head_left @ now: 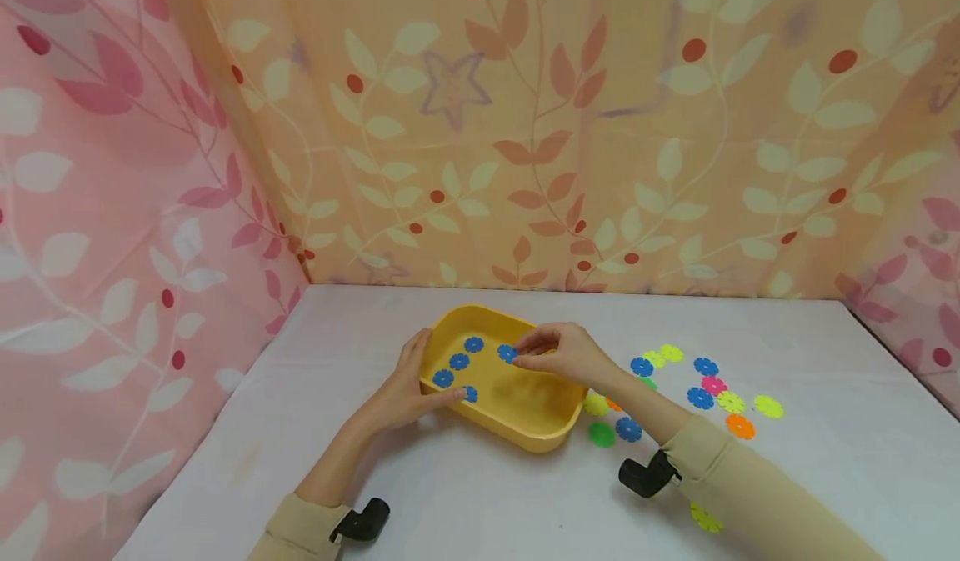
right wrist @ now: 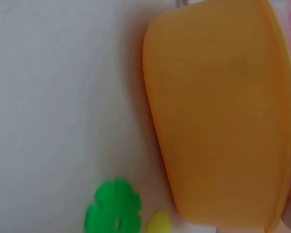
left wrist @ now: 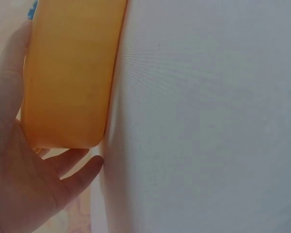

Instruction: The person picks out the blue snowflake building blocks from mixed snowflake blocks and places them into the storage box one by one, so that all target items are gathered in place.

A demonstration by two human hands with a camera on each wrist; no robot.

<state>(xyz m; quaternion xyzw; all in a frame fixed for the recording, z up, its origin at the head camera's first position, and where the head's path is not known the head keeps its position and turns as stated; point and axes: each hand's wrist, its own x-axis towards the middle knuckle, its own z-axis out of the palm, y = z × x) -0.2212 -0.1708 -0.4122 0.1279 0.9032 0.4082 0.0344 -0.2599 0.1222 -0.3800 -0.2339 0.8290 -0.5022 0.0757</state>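
Observation:
A yellow plastic tub (head_left: 525, 438) sits on the white table, tilted across the head view. My left hand (head_left: 401, 390) grips its left end, thumb over the near rim and fingers round the far side. In the left wrist view the fingertips (left wrist: 94, 167) reach round the end wall. My right hand (head_left: 566, 353) is over the tub's far right part, its fingertips pinching a blue notched plastic disc (head_left: 507, 353). Several more blue discs (head_left: 459, 362) lie inside the tub, one of them (head_left: 471, 394) right by my left thumb.
Loose notched discs lie right of the tub: blue (head_left: 701, 398), pink (head_left: 714, 385), orange (head_left: 740, 426), yellow (head_left: 768, 406) and green (head_left: 602, 434). Another yellow disc (head_left: 706, 518) is partly under the right sleeve. Patterned curtains (head_left: 450, 169) border the table's back and sides.

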